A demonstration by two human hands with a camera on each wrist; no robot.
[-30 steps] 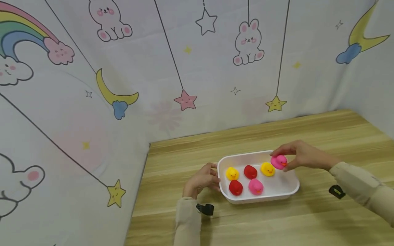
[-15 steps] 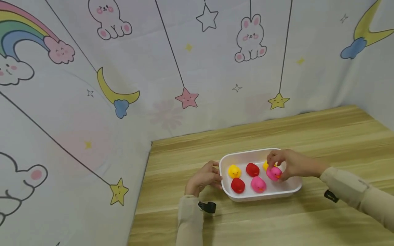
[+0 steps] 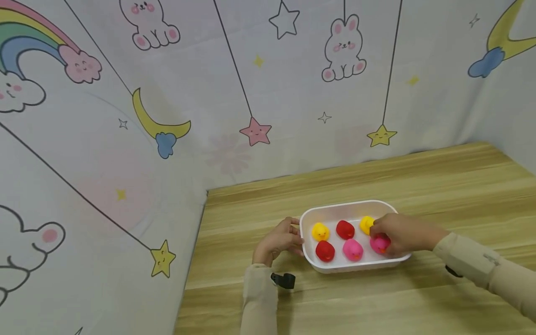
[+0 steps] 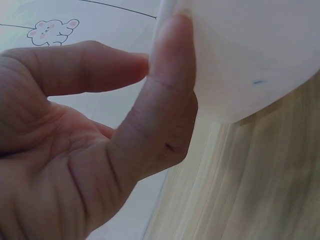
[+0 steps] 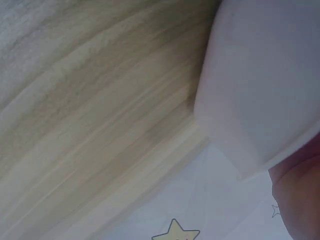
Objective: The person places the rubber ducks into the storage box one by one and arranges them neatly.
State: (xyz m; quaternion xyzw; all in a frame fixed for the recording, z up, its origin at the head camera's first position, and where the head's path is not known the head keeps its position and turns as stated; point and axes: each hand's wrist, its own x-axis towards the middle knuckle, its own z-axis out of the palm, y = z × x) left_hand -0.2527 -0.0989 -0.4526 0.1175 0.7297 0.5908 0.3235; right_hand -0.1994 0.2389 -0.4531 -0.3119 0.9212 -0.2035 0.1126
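Observation:
A white tray [image 3: 331, 267] stands on the wooden table, holding several rubber ducks. Its left rim is pinched by my left hand [image 3: 279, 240]; in the left wrist view a finger and thumb meet at the edge of the tray [image 4: 250, 45]. My right hand [image 3: 412, 234] reaches over the right end and grips a pink duck [image 3: 378, 244] low inside, its fingers partly covering it. Beside that duck are another pink duck [image 3: 352, 250] and a yellow duck [image 3: 367, 225], partly behind the hand. Two red ducks [image 3: 345, 230] and a second yellow duck [image 3: 320, 231] sit further left.
The wooden table [image 3: 259, 200] meets a printed cloth backdrop [image 3: 293, 102] at its back and left edges. A dark strap end [image 3: 284, 280] hangs at the left wrist. In the right wrist view the tray's outer wall [image 5: 260, 90] fills the upper right.
My right hand has lowered the pink duck from above the tray's right end down into it, in front of the right-hand yellow duck. My left hand keeps its hold on the rim.

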